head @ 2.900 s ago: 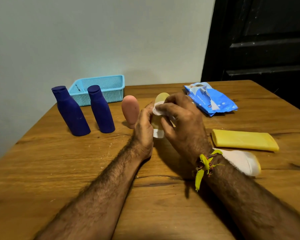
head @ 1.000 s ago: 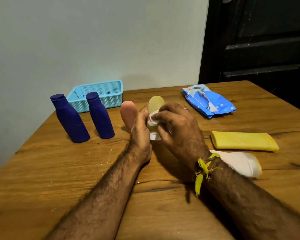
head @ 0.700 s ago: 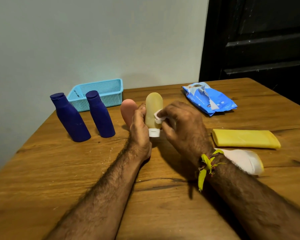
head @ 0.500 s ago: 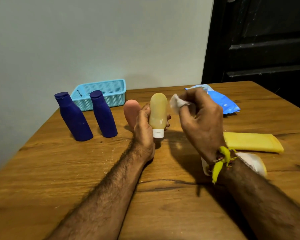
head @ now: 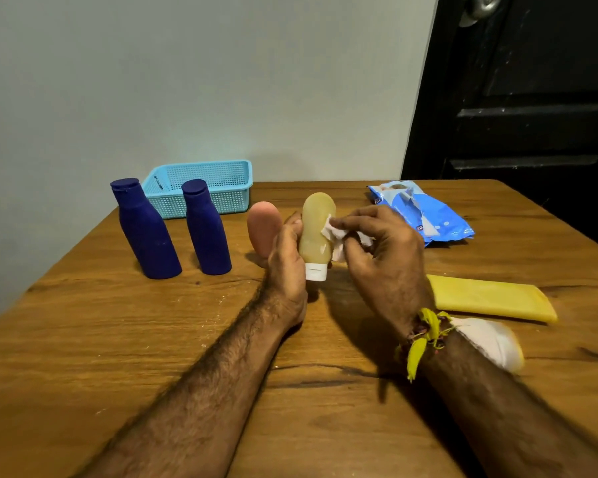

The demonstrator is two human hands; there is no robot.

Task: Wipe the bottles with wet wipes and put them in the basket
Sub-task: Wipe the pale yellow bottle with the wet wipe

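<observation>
My left hand [head: 285, 257] grips a pale yellow bottle [head: 316, 231] that stands cap-down, its white cap [head: 315, 271] just above the table. My right hand [head: 384, 250] pinches a white wet wipe [head: 335, 234] and holds it against the bottle's right side. A pink bottle [head: 263, 229] stands just behind my left hand. Two dark blue bottles [head: 145, 229] [head: 206, 227] stand upright at the left. Behind them, by the wall, sits the light blue mesh basket [head: 228, 188].
A blue wet-wipe pack [head: 425, 212] lies at the back right. A yellow flat bottle [head: 491, 301] lies on its side at the right, and a white-and-yellow bottle [head: 494, 343] lies behind my right forearm. The wooden table [head: 118, 357] meets a wall behind and a dark door at the right.
My right hand lifted the wipe away from the yellow bottle to the right, then brought it back against the bottle's right side. My left hand raised and kept holding the bottle.
</observation>
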